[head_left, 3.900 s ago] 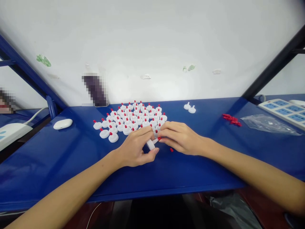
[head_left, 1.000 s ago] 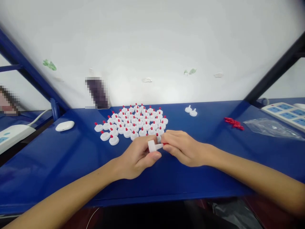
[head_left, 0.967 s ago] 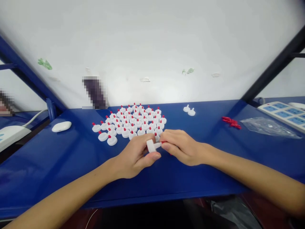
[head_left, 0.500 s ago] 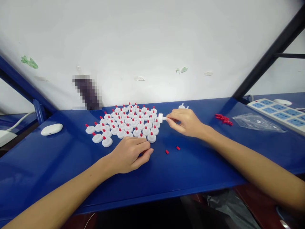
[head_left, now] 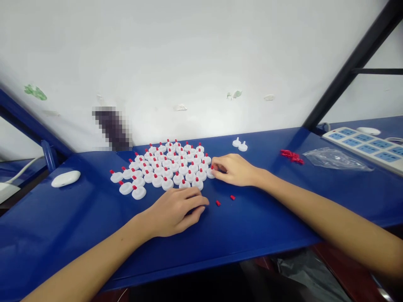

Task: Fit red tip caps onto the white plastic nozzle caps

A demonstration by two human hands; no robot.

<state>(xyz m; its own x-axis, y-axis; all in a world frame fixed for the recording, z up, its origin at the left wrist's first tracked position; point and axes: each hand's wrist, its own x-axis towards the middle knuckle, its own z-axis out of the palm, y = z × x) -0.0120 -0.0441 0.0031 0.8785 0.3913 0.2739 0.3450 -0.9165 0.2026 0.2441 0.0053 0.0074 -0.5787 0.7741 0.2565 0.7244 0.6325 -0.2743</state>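
Observation:
Many white nozzle caps with red tips (head_left: 157, 179) stand upright in a cluster on the blue table (head_left: 252, 218). At the cluster's right edge, my right hand (head_left: 234, 170) pinches a white nozzle cap (head_left: 211, 173) by its red tip; its base is on or very near the tabletop. My left hand (head_left: 178, 212) rests in front of the cluster, fingers loosely stretched and holding nothing. Two loose red tips (head_left: 218, 203) (head_left: 232, 197) lie just right of its fingertips. Behind my right hand stand two white nozzle caps without red tips (head_left: 242, 147).
A pile of red tips (head_left: 292, 156) lies to the right, beside a clear plastic bag (head_left: 336, 159). A white power strip (head_left: 362, 144) sits at the far right. On the left is a white oval case (head_left: 66, 179). A wall (head_left: 201, 63) rises behind the table.
My right hand has moved slightly left and down, turning the sideways nozzle cap upright at the cluster's edge. My left hand's fingers have loosened and shifted a little right. The view has shifted slightly.

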